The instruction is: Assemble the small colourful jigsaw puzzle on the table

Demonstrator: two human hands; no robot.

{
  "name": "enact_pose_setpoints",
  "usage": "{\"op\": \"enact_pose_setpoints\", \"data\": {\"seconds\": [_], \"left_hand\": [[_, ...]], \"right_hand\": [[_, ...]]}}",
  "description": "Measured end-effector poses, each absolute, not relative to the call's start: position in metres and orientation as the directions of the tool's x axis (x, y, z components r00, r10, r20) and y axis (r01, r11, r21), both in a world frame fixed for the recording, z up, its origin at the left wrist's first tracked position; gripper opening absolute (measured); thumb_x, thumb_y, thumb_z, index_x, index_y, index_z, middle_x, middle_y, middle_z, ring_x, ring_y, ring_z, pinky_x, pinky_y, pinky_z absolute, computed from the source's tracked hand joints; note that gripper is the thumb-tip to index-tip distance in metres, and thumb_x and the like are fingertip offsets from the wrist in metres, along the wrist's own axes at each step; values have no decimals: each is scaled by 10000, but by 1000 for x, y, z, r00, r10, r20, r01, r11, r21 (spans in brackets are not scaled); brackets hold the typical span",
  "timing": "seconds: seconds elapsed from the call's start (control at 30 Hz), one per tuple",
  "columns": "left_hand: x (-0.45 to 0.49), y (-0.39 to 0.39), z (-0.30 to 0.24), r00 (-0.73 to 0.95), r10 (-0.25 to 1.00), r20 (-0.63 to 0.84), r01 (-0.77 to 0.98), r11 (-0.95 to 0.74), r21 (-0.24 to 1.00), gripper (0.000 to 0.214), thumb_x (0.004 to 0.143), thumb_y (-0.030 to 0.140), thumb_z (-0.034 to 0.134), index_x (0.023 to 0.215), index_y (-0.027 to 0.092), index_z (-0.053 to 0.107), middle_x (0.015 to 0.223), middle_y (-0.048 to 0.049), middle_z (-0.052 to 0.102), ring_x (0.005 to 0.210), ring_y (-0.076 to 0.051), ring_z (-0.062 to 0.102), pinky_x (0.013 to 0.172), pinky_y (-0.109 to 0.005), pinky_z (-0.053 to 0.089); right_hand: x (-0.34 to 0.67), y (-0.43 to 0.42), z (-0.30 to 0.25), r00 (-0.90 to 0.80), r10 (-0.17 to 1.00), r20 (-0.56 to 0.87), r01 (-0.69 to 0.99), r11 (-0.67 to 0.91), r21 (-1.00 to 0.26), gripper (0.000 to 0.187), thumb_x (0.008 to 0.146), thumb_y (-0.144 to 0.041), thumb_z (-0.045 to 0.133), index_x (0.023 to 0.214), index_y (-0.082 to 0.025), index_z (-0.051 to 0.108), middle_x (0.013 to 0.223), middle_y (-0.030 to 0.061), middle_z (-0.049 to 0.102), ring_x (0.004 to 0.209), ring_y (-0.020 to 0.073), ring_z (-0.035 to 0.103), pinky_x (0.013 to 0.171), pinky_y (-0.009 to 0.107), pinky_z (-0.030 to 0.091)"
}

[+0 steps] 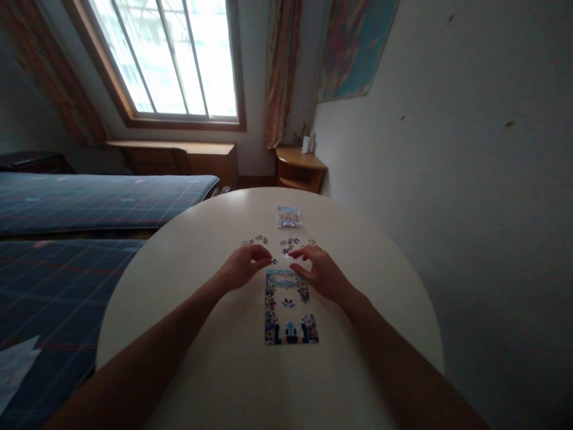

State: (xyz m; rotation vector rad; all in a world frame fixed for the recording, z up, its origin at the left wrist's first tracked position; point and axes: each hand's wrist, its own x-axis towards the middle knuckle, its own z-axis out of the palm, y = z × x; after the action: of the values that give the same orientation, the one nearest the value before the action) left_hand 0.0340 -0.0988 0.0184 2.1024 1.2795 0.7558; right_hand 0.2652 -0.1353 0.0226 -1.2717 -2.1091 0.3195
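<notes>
A partly assembled jigsaw puzzle [290, 333] lies on the round white table in front of me, its edges joined around an open middle. Inside that gap sits a small loose cluster of pieces [288, 303]. My left hand [244, 264], above the puzzle's upper left corner, pinches a small puzzle piece [274, 261] between thumb and fingertips. Thumb and fingers apart, my right hand [319, 270] hovers by the puzzle's upper right side, its index fingertip close to a loose piece [285, 251]. More loose pieces [261, 239] lie just beyond both hands.
A small picture packet [289, 217] rests farther back on the table [197, 239]. To the left are beds with plaid covers [89, 203]. A corner shelf [301, 157] stands past the table, and a wall [447, 179] runs along the right.
</notes>
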Motion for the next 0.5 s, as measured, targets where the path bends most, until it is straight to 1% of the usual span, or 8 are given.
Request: {"op": "enact_pose_setpoints", "data": {"seconds": [0.07,0.17,0.2,0.37,0.5], "left_hand": [[39,-104,21,401,903,154,543,-370,754,147,820,311,650,851,189,726,826,-21,739,753,-153,659,723,-260,506],[43,-108,25,418,900,121,515,-345,785,150,825,308,645,854,191,733,828,-22,747,762,-155,670,738,-261,515],[43,-109,26,425,898,110,512,-339,789,152,828,309,641,854,191,734,830,-22,749,768,-158,674,744,-264,518],[45,-109,27,454,887,89,516,-343,785,158,835,313,630,861,197,735,836,-20,753,773,-159,676,754,-268,519],[45,-108,20,440,890,119,530,-365,766,137,834,295,639,866,197,728,834,-12,749,763,-150,670,742,-259,509]], "right_hand": [[258,-140,24,-342,842,417,683,528,-505,311,813,-235,738,1118,-226,681,1005,48,720,937,199,634,894,372,445],[252,-143,24,-363,832,420,671,546,-502,348,801,-267,761,1137,-242,677,971,41,733,920,198,645,909,387,427],[251,-143,23,-367,830,421,667,550,-502,333,805,-272,759,1127,-245,681,964,39,736,919,197,648,912,388,421],[252,-142,23,-389,817,426,660,570,-490,140,832,-252,729,972,-255,728,917,19,749,895,186,655,901,374,407],[257,-138,22,-412,823,392,659,565,-496,117,819,-240,737,935,-253,736,846,0,746,817,164,656,883,355,414]]}}
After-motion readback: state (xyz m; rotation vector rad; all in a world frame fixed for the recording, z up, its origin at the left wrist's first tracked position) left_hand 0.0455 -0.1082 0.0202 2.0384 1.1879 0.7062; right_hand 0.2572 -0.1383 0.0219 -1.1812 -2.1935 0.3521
